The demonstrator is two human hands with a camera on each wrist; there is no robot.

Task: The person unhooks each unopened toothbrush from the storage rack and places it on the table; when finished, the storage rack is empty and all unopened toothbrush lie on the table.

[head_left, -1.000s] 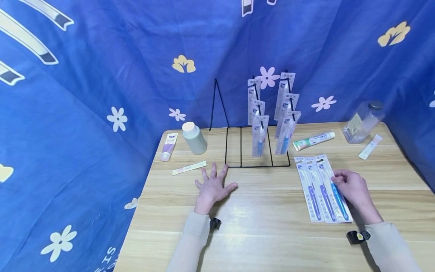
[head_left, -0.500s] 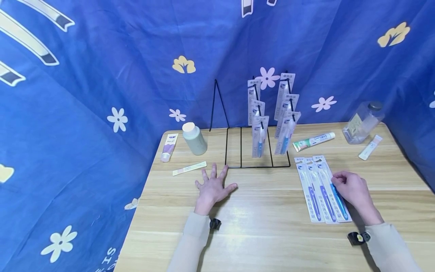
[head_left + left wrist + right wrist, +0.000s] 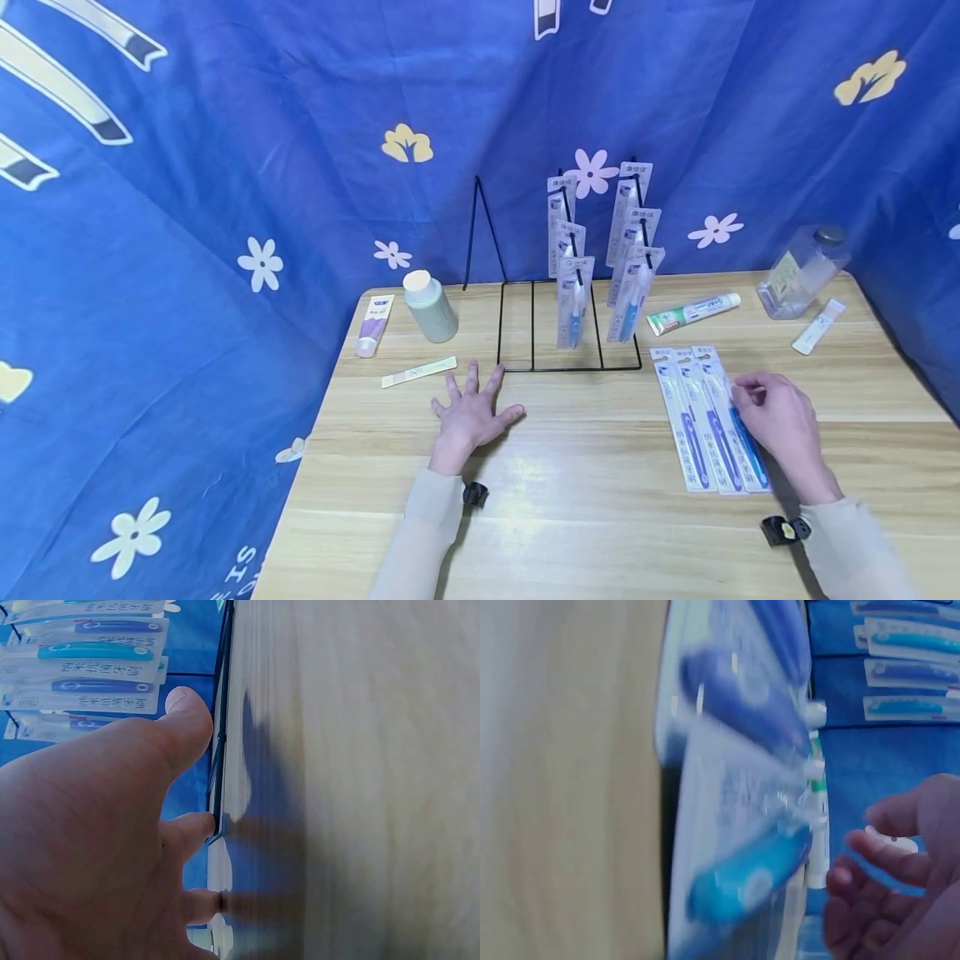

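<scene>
My left hand lies with fingers spread at the front left corner of a black wire rack; its index fingertip is right at the wire. On the right, three packaged toothbrushes lie side by side, two with purple handles and a blue-handled toothbrush at the right end. My right hand is beside that blue one, overlapping its pack in the head view. In the right wrist view, the fingers are loosely bent, thumb and index apart, with nothing between them. The blue-handled pack shows apart from them.
Several packaged toothbrushes hang from the rack's hooks. Behind the loose packs lie a toothpaste tube, a clear bottle and a small sachet. At left are a grey-green bottle, a purple-white tube and a narrow sachet.
The blue-handled toothbrush pack has slid slightly left, closer against its purple-handled neighbour. My right hand has come away from it a little. The left hand stays put.
</scene>
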